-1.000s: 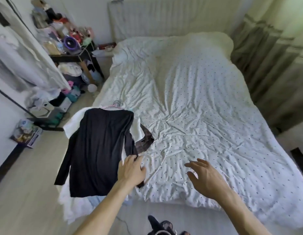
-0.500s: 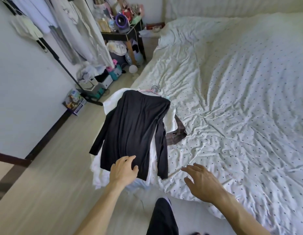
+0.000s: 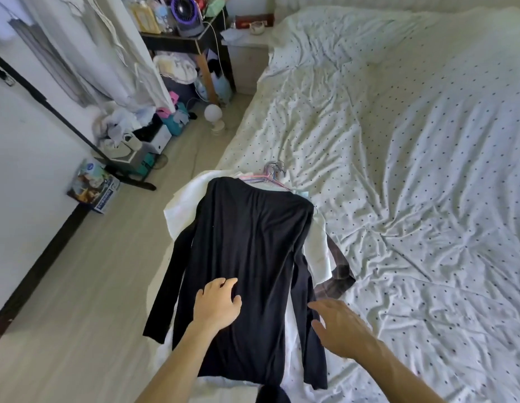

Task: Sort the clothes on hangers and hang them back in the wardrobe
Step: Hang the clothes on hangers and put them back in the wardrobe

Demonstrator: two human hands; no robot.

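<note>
Clothes under the black top (image 3: 253, 257) are mostly hidden; only white edges and hanger hooks (image 3: 271, 173) show. The pile lies at the bed (image 3: 413, 170) corner. The left hand (image 3: 218, 301) rests on the top with fingers loosely spread. The right hand (image 3: 340, 330) is spread over its sleeve, contact unclear. Clutter (image 3: 136, 135) sits below the rack (image 3: 63, 117). Floor (image 3: 93, 286) runs between bed edge and wall.

Left hand (image 3: 217, 301) shifted onto black top (image 3: 253, 242) middle; right hand (image 3: 338, 330) neared its sleeve.

white garments (image 3: 181, 200): mostly covered by the black top (image 3: 253, 251)
hangers (image 3: 271, 173): only hooks show, number unclear
plaid garment (image 3: 340, 274): one corner visible
bed (image 3: 427, 170): cut off at right edge
</note>
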